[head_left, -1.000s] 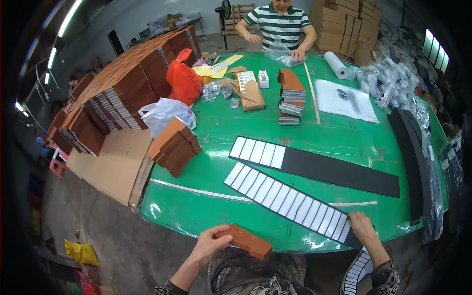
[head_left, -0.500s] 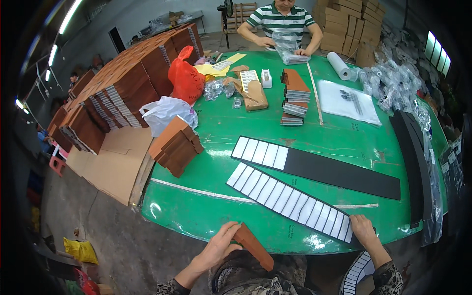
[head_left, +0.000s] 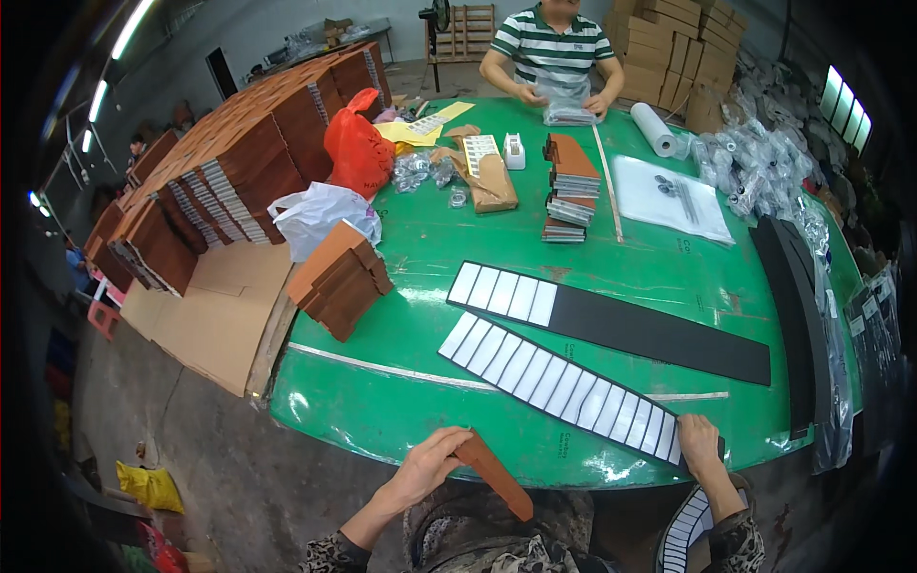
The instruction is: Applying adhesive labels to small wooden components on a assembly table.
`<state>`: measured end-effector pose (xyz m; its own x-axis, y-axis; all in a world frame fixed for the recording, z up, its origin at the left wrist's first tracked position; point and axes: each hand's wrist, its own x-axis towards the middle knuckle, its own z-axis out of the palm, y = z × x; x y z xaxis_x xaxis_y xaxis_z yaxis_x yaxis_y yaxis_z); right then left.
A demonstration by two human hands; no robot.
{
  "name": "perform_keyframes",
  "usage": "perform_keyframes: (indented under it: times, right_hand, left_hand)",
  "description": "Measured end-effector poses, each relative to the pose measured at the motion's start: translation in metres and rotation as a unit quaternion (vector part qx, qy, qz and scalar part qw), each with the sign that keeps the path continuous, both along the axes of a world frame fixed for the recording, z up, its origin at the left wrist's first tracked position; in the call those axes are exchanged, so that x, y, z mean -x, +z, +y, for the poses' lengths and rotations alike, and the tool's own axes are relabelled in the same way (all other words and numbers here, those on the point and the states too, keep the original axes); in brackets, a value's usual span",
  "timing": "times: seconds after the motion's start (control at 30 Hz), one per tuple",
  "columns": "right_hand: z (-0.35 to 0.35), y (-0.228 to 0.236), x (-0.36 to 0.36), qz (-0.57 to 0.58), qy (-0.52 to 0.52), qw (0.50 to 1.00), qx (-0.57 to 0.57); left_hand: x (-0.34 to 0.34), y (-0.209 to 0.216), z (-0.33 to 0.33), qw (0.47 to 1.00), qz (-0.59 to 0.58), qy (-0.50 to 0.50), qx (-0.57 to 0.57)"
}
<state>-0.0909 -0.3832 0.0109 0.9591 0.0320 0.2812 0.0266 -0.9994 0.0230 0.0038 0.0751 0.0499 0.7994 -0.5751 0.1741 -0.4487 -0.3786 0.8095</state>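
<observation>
My left hand (head_left: 428,468) is closed on one end of a flat reddish-brown slab (head_left: 497,482), held tilted just off the table's near edge. My right hand (head_left: 700,443) grips the near right end of a long black strip (head_left: 564,387) that carries a row of white rectangles. A second black strip (head_left: 659,334) lies behind it, with white rectangles only on its left part. Another strip with white rectangles (head_left: 690,527) hangs or rests below the table edge under my right arm. Left of the strips stands a small stack of brown slabs (head_left: 342,282).
On the green table (head_left: 430,411) are more slabs (head_left: 573,186), a red bag (head_left: 359,153), a white bag (head_left: 330,222), a tape dispenser (head_left: 515,151) and clear plastic sheets (head_left: 669,201). Dark strips (head_left: 788,325) line the right edge. Across the table a person (head_left: 554,62) handles plastic bags.
The person across the table has straightened up, and the plastic there lies flatter. My hands hold the same slab and strip, nearly unmoved; the view has shifted slightly.
</observation>
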Motion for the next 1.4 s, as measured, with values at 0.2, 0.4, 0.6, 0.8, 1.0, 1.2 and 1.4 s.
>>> perform_keyframes:
  times: [0.2,0.4,0.6,0.8,1.0,1.2,1.4]
  right_hand:
    - [0.013,-0.001,0.005,-0.034,-0.045,0.998,0.005]
    - [0.010,-0.005,0.005,-0.042,-0.112,0.992,-0.036]
    - [-0.001,-0.005,0.005,-0.016,-0.237,0.948,-0.211]
    - [0.025,0.020,0.001,-0.068,-0.236,0.813,-0.529]
    - [0.097,0.069,-0.006,0.009,-0.164,0.638,-0.752]
    - [0.149,0.055,-0.017,0.097,-0.047,0.539,-0.835]
    - [0.185,0.041,-0.036,0.114,0.019,0.432,-0.894]
  left_hand:
    - [-0.001,-0.003,0.002,1.000,-0.021,0.000,-0.007]
    - [-0.001,-0.007,-0.003,0.999,0.044,0.003,0.028]
    - [0.013,-0.003,-0.034,0.977,0.205,0.025,0.057]
    - [0.017,-0.013,-0.047,0.999,-0.033,0.023,0.027]
    - [0.018,-0.014,-0.042,0.996,-0.083,0.025,-0.015]
    - [0.017,-0.023,-0.038,0.999,-0.013,0.034,0.032]
    - [0.016,-0.028,-0.034,0.998,0.005,0.035,0.055]
